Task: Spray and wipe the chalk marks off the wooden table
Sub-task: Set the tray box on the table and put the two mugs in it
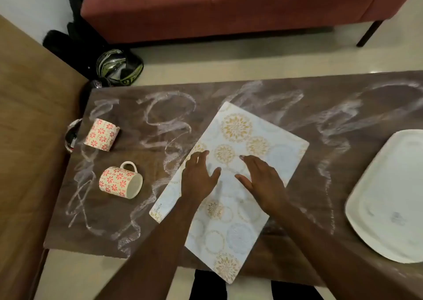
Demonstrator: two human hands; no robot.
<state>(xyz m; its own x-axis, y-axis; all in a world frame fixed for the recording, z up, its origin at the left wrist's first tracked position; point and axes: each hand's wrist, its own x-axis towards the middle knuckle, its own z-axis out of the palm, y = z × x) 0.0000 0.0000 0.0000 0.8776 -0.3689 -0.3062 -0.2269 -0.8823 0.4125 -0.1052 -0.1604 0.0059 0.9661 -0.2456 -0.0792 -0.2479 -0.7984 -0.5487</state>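
**Chalk all over the table**

White chalk (169, 128) loops smear across the dark wooden table (320, 107) (thickest at the left end). Both my hands, left (199, 178) and right (263, 180), lie flat with fingers spread on a patterned rectangular mat (240, 139). Two floral mugs (121, 181) lie tipped over; a smooth white tray (389, 196) sits right.

Left hand (199, 178): palm down, fingers spread flat, pointing to 1 o'clock.
Right hand (261, 178): palm down, fingers straight, pointing to 11 o'clock.
Forearms: both bare, converging.
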